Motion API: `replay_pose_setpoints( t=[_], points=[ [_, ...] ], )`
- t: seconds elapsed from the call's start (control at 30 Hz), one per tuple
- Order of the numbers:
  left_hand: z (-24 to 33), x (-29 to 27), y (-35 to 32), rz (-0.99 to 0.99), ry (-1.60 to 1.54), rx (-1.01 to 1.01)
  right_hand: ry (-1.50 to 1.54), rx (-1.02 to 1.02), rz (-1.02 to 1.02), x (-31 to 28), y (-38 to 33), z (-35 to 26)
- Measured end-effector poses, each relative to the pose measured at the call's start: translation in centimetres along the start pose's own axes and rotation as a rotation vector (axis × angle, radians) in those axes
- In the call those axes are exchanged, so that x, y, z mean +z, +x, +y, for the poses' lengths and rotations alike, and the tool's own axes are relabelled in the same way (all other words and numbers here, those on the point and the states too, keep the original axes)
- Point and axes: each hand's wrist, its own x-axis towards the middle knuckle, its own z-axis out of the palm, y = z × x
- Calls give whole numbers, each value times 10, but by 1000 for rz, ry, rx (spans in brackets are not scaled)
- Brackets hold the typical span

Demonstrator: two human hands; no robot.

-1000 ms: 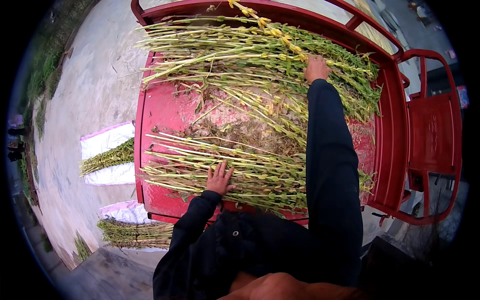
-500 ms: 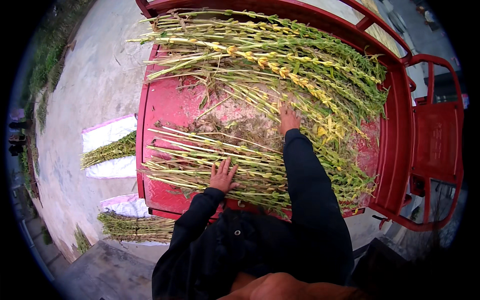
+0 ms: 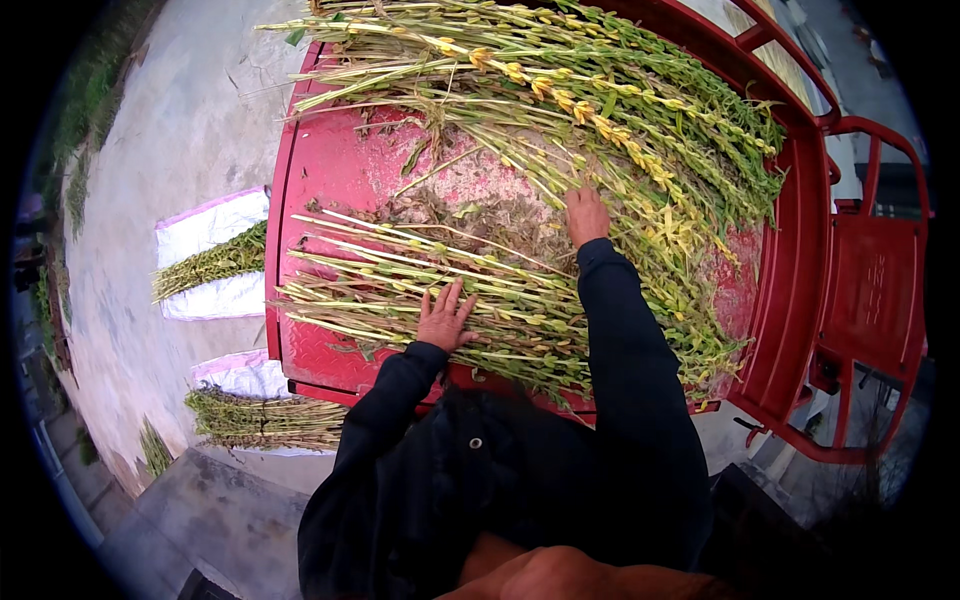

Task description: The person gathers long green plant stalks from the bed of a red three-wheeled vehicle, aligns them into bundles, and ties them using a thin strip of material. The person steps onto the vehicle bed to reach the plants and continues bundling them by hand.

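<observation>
Cut sesame stalks with green and yellow pods lie in two layers across a red truck bed (image 3: 350,150). My left hand (image 3: 446,318) rests flat on the near bundle (image 3: 400,285), its fingers spread. Reaching farther out, my right hand (image 3: 587,215) is at the near edge of the far pile (image 3: 600,80). Its fingers are drawn together on a few stalks, and their tips are partly hidden among the pods. Dry leaf litter (image 3: 470,225) lies between the two layers.
A red side rail (image 3: 700,35) and a red barred frame (image 3: 870,270) bound the bed at the far side and right. On the concrete to the left, two more bundles (image 3: 215,262) (image 3: 265,418) lie on white sacks (image 3: 205,215).
My right hand has drawn slightly nearer and to the right, its fingers closing on the stalks. My left hand stays on the near bundle. The whole view has shifted a little.
</observation>
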Motion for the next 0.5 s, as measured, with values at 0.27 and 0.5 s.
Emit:
replay_pose_setpoints(
  t=[0.27, 0.5],
  points=[
    [2, -3, -10, 118, -53, 28, 318, 88, -666, 27, -65, -67],
    [-3, -50, -2, 5, 158, 91, 441, -167, -410, 8, -129, -86]
  ],
)
